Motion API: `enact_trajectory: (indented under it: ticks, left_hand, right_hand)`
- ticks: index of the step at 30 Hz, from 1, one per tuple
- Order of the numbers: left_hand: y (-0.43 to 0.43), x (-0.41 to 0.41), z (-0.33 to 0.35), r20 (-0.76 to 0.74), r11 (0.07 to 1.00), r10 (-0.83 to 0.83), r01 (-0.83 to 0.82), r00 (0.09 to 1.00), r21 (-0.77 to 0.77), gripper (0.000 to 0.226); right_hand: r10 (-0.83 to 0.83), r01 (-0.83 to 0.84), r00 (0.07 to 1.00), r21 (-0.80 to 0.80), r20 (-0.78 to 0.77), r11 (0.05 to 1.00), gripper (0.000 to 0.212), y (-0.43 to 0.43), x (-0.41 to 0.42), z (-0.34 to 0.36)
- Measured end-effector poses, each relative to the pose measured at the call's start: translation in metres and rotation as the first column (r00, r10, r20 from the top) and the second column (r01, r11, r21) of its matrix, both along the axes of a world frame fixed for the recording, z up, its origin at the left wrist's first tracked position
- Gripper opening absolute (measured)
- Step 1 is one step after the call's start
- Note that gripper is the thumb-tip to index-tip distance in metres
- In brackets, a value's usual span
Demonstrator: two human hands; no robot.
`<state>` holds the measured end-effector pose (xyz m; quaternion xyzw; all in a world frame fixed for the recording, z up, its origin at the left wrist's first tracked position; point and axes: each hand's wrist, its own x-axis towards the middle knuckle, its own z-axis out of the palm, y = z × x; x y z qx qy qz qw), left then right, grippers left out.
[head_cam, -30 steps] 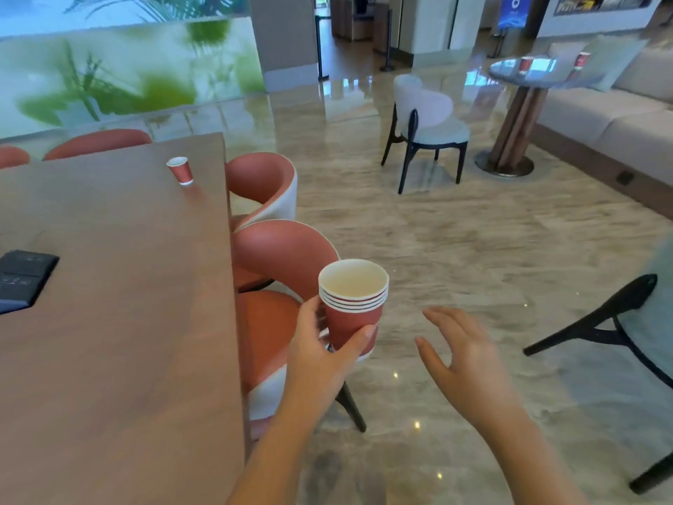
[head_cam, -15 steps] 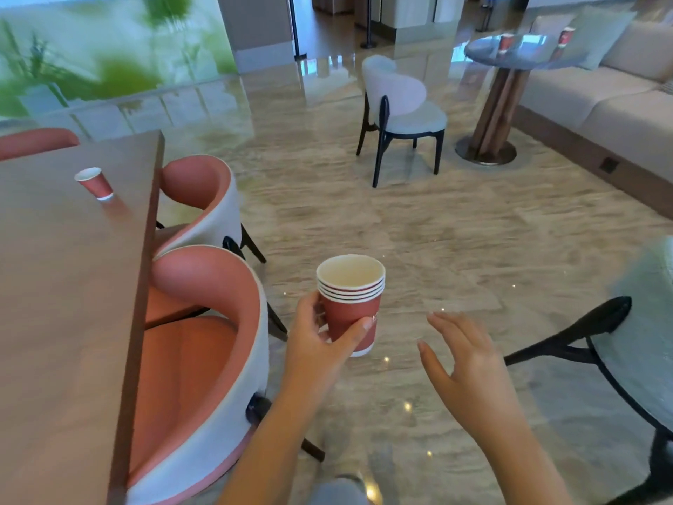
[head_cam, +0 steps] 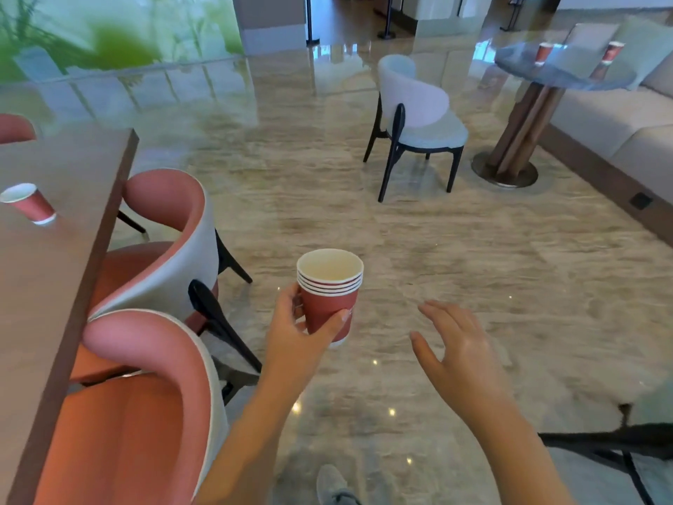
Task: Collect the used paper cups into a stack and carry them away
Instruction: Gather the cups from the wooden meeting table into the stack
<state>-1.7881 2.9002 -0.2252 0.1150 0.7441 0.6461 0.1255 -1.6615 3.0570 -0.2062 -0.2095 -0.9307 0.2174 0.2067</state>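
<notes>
My left hand (head_cam: 296, 331) grips a stack of several red paper cups (head_cam: 329, 291) with white rims, held upright over the marble floor. Just right of the stack, my right hand (head_cam: 457, 349) hovers with fingers spread and relaxed, holding nothing. A single red cup (head_cam: 29, 204) stands on the long brown table (head_cam: 54, 271) at the left edge. Two more red cups (head_cam: 544, 52) (head_cam: 612, 52) stand on the round glass table (head_cam: 568, 72) far at the upper right.
Two red-and-white chairs (head_cam: 171, 235) (head_cam: 145, 406) are tucked at the brown table's right side. A pale chair (head_cam: 415, 114) with black legs stands mid-floor before the glass table. A beige sofa (head_cam: 619, 122) lines the right. A dark chair frame (head_cam: 612, 442) sits lower right.
The view has swung right and forward: the brown table and its cup slid to the left edge, the glass table came nearer. Both hands keep their pose, the left still gripping the stack.
</notes>
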Motion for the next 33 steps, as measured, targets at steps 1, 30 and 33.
enact_trajectory:
  ticks: [1,30,33]
  left_hand:
    - [0.008,-0.019,0.004,-0.014,1.0,0.012,-0.012,1.0,-0.004,0.056]
    - [0.151,-0.342,0.023,-0.057,0.839,0.543,-0.544,0.838,-0.003,0.054]
    - [0.137,-0.361,0.02,-0.052,0.777,0.628,-0.629,0.776,-0.011,0.053]
  right_hand:
    - [0.013,-0.013,1.0,0.003,0.0,1.0,0.035,0.008,-0.02,0.004]
    - [0.579,-0.577,0.814,-0.046,0.046,0.815,0.033,0.191,-0.488,0.018]
    - [0.634,-0.631,0.771,-0.056,0.065,0.774,0.034,0.179,-0.522,0.016]
